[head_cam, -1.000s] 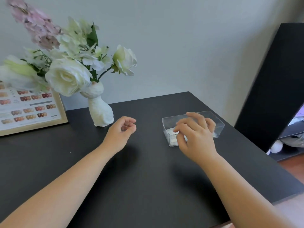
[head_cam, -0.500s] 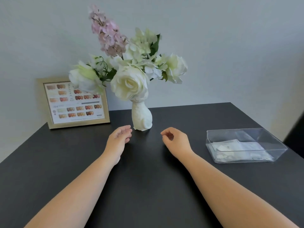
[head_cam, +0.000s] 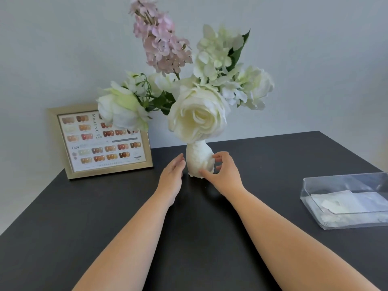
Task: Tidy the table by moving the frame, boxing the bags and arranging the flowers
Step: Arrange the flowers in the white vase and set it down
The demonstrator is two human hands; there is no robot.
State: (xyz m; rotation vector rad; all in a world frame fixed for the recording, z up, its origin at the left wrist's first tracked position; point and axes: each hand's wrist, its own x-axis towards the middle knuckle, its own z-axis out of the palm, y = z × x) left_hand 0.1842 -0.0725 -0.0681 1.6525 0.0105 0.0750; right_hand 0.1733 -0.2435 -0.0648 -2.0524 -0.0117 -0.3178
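Observation:
A white vase (head_cam: 198, 157) stands upright near the back of the dark table (head_cam: 105, 217), holding white roses and a pink stem (head_cam: 197, 114). My right hand (head_cam: 222, 173) has its thumb and fingers curled against the vase's right side and base. Just left of the vase, my left hand (head_cam: 172, 175) is flat with fingers apart, and its fingertips reach the vase's edge. A gold picture frame (head_cam: 102, 141) with a colour chart leans against the wall at the back left. At the right edge sits a clear plastic box (head_cam: 344, 202) with white bags (head_cam: 340, 203) inside.
A pale wall runs directly behind the table's back edge. The table's right edge passes close to the clear box.
My right hand left the clear box and moved left to the vase. My left hand moved forward to the vase's left side. The view swung left and closer.

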